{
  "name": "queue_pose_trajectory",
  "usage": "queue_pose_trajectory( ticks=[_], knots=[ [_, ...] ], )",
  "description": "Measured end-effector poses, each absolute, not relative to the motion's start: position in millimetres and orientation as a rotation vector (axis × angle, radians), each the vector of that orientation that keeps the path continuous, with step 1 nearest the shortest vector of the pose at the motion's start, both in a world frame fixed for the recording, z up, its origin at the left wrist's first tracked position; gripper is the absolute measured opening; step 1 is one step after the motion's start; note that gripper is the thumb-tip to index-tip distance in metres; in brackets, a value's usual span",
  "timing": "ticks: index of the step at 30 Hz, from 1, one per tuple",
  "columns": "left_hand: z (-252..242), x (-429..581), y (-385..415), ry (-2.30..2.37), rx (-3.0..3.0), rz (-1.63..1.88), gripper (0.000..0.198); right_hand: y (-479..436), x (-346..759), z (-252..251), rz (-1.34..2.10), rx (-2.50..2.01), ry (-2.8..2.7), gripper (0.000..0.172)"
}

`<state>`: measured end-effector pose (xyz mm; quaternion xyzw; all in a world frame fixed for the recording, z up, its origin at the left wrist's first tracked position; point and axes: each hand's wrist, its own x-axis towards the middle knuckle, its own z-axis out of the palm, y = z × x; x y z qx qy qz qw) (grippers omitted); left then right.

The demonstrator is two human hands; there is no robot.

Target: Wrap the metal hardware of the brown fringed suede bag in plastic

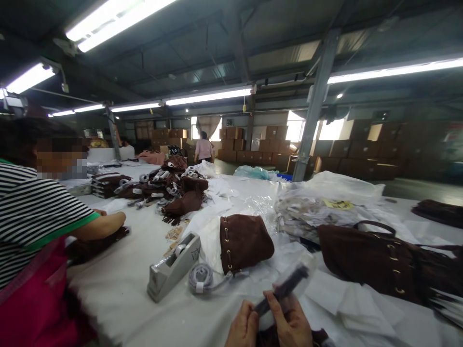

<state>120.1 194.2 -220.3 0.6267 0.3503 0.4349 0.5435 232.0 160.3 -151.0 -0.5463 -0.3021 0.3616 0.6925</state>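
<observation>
Low in the head view, my left hand (243, 326) is closed on the lower end of a dark strap-like strip (289, 284). My right hand (291, 320) pinches the same strip further up, thumb and fingers round it. Its upper end points away to the right, with a blurred, see-through wrap about it. Below my hands lies dark brown material, mostly hidden by them. Just beyond stands a brown bag (246, 243) with gold eyelets and a threaded cord. A coiled grey strap (201, 278) lies to the left, next to a grey tape dispenser (174, 267).
To the right rest a larger brown bag (365, 255), white sheets (361, 301) and a plastic-covered heap of pale strips (307, 212). Brown bags (188, 202) pile up at the back left. A co-worker in a striped top (39, 207) works at the left. Cartons (267, 144) line the far wall.
</observation>
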Motion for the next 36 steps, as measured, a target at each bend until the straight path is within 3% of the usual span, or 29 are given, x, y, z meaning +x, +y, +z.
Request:
queue_pose_trajectory(
  ticks=[6,16,25,30,36],
  knots=[
    [-226,131,186,0.630,1.244,1.105,0.049,163,230,-150,0.937,-1.249,-0.772,0.057],
    [-214,123,175,0.809,1.158,1.166,0.033,149,221,-161,0.976,-1.408,-1.156,0.033],
    [-228,124,185,0.802,1.541,0.974,0.036,155,234,-145,0.975,-1.023,-0.564,0.060],
    [-233,118,196,0.808,1.438,0.917,0.035,157,260,-133,0.660,-1.104,-0.627,0.047],
    [-243,114,197,0.805,1.417,0.860,0.036,156,275,-125,0.597,-1.231,-0.759,0.044]
  ],
)
